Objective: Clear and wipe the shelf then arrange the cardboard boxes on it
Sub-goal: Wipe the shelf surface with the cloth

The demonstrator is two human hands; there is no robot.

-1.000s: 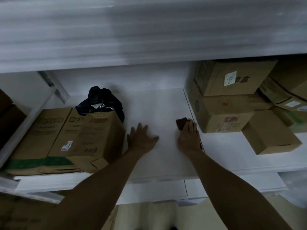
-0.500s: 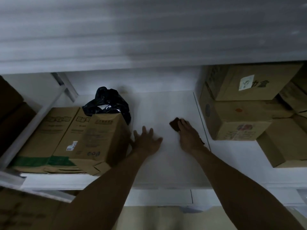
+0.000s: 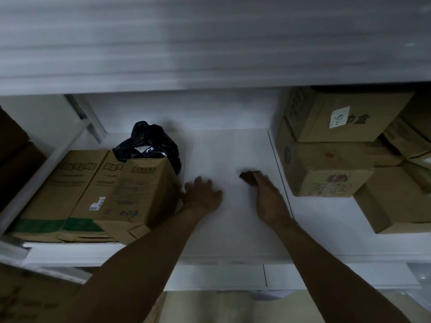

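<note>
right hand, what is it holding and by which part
The right hand presses a dark cloth onto the shelf, its fingers flat over the cloth's near right side; no grip shows. The left hand holds nothing.

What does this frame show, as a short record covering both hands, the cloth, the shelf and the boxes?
left hand: flat on the shelf, fingers spread, close beside the left cardboard boxes
right hand: fingers straight, pressing a dark cloth onto the shelf
left cardboard boxes: lying on the shelf, black plastic bag at their far end
right cardboard boxes: stacked at the shelf's right end
task stage: wiping, between the two box groups
</note>
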